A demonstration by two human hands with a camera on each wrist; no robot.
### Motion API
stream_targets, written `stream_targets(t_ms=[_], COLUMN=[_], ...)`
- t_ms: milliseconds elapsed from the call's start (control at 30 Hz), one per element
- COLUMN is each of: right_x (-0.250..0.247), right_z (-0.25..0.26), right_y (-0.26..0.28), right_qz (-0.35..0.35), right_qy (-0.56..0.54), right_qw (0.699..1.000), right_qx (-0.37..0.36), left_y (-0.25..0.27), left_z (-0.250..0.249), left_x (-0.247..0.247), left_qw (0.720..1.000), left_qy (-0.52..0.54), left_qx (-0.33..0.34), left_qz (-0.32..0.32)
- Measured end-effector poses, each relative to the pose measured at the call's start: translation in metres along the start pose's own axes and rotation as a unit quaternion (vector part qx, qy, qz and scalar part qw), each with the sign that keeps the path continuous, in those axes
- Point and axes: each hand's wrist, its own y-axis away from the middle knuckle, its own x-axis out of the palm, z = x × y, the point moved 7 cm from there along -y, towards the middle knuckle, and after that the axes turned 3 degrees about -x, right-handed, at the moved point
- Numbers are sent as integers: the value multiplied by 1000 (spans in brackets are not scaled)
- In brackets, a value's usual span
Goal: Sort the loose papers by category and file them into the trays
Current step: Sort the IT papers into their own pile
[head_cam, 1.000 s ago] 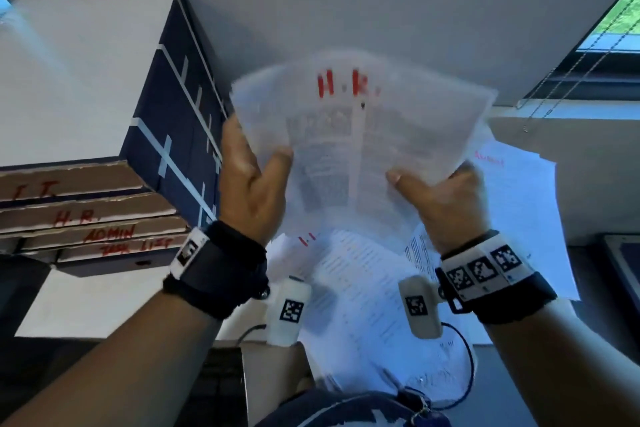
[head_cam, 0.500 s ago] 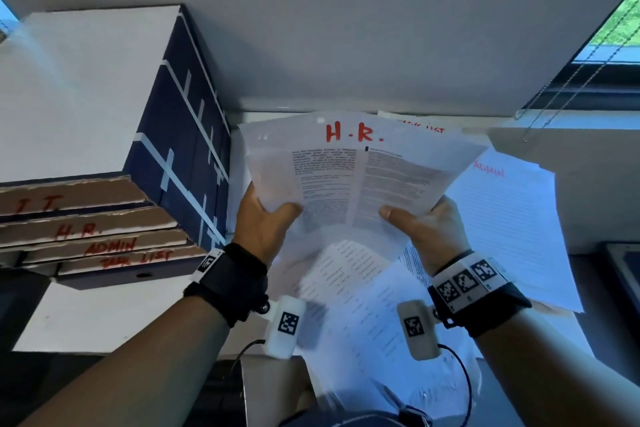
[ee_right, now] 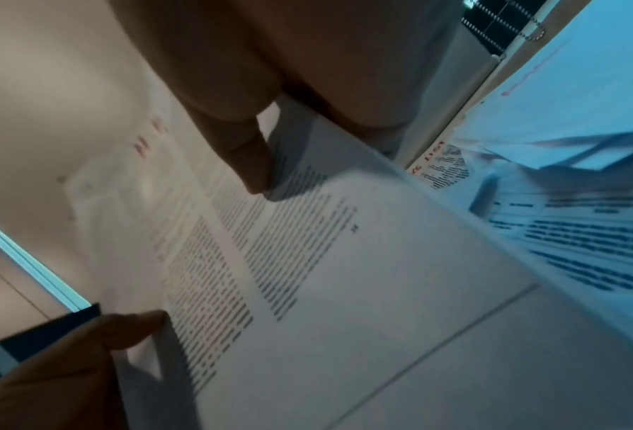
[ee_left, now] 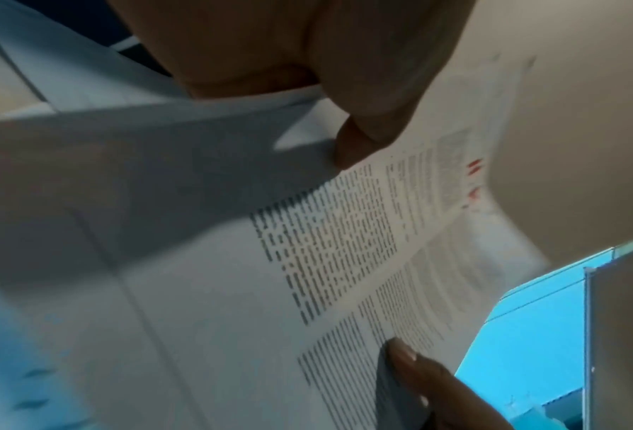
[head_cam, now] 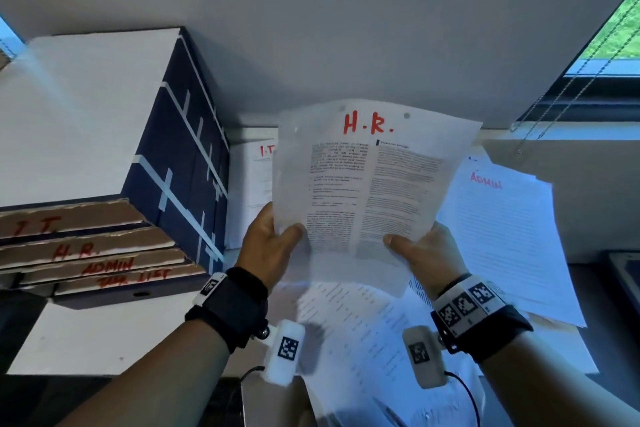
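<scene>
A printed sheet marked "H.R." in red [head_cam: 370, 180] is held up in front of me by both hands. My left hand [head_cam: 268, 246] pinches its lower left edge, thumb on the front. My right hand [head_cam: 424, 253] pinches the lower right edge the same way. The left wrist view shows the left thumb [ee_left: 359, 139] pressed on the sheet [ee_left: 344, 247]; the right wrist view shows the right thumb [ee_right: 248, 163] on the sheet [ee_right: 307, 247]. At the left stands a stack of cardboard trays [head_cam: 86, 246] labelled I.T., H.R., ADMIN and TASK LIST in red.
Loose papers lie on the desk: one marked "ADMIN" [head_cam: 502, 225] at the right, one marked "I.T." [head_cam: 256, 184] behind the held sheet, more below my hands [head_cam: 353, 329]. A dark blue box with white tape [head_cam: 180, 163] tops the trays. A window with a blind cord [head_cam: 588, 80] is at the far right.
The H.R. sheet has come down from a higher, blurred position and now hangs steadier and lower. Both hands have kept their grip and moved down with it.
</scene>
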Motion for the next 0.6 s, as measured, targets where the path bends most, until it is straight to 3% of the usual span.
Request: stream_targets(t_ms=[167, 233, 267, 300, 367, 400, 433, 500, 533, 600], right_x=[-9, -31, -44, -49, -32, -17, -2, 22, 25, 15], right_z=[5, 22, 48, 84, 154, 175, 186, 186, 183, 173], right_y=[2, 8, 17, 31, 58, 60, 55, 33, 22, 3], right_qz=[31, -66, -133, -172, -131, -82, -39, 35, 55, 69], right_qy=[16, 92, 143, 200, 309, 382, 461, 603, 630, 622], right_qw=[999, 993, 972, 930, 819, 775, 739, 694, 693, 728], right_qx=[-2, -39, -129, -257, -466, -497, -490, -393, -347, -281], left_y=[-3, -5, -5, -5, -2, -1, 0, 3, 7, 8], left_z=[-11, -32, -50, -70, -111, -129, -142, -163, -172, -182], left_x=[-8, -12, -11, -6, 14, 28, 41, 64, 72, 71], left_qw=[1000, 988, 969, 938, 863, 830, 801, 756, 742, 729], left_qy=[-26, -152, -237, -326, -460, -502, -538, -578, -583, -574], left_qx=[-5, 34, 69, 113, 209, 240, 263, 303, 329, 373], left_qz=[-8, -18, -16, -11, 4, 18, 28, 42, 44, 10])
